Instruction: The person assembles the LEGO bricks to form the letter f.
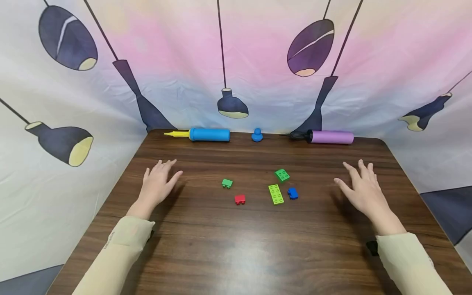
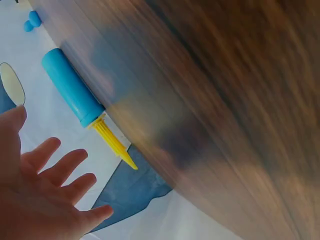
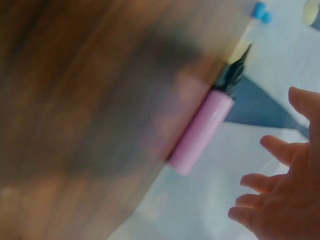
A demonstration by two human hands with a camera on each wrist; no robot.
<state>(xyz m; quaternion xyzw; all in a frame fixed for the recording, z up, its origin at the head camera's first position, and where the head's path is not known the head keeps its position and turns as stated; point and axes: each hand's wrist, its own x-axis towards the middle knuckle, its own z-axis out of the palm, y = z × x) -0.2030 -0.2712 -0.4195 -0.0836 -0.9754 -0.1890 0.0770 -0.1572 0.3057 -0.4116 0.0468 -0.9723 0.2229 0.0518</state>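
Note:
My left hand (image 1: 156,184) hovers over the left part of the table, its fingers spread and nothing in them. Over the right part, my right hand (image 1: 363,190) is likewise spread and holds nothing. Between the hands lie several toy bricks: a small green brick (image 1: 227,183) and a red brick (image 1: 240,199) nearer the left hand. A lime-green brick (image 1: 276,194), a blue brick (image 1: 293,193) and a flat green brick (image 1: 282,175) lie nearer the right hand. The bricks are outside both wrist views.
Along the table's back edge lie a blue hand pump (image 1: 210,135) with a yellow nozzle, a small blue knob-shaped piece (image 1: 257,135) and a purple hand pump (image 1: 330,137) with a black nozzle. A printed curtain (image 1: 184,49) hangs right behind the brown wooden table (image 1: 206,246).

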